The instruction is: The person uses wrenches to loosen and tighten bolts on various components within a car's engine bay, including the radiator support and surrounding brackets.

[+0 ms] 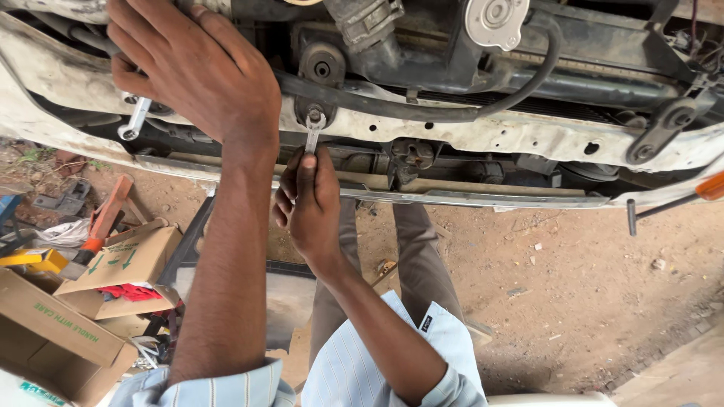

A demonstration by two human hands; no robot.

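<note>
- Right hand (309, 203): fingers closed around the lower shank of a small silver spanner (313, 138). Spanner stands near upright; its upper jaw end sits at a bolt on the white front crossmember (528, 136) of the vehicle, just below a round black rubber mount (323, 66).
- Left hand (197, 68): fingers curled down over the crossmember's left part, gripping a second spanner (136, 120); only its ring end shows, protruding below the palm. How tightly it is held cannot be told, since the back of the hand covers the shank.
- Both forearms reach up from striped shirt sleeves at the bottom edge of the view.
- Above the crossmember: black hoses (520, 75) and a round metal radiator cap (495, 19) near the top edge.
- Ground below is bare sandy dirt (573, 286).
- Lower left corner: open cardboard boxes (121, 264), one holding red items; an orange-handled tool (105, 218) lies beside them.
</note>
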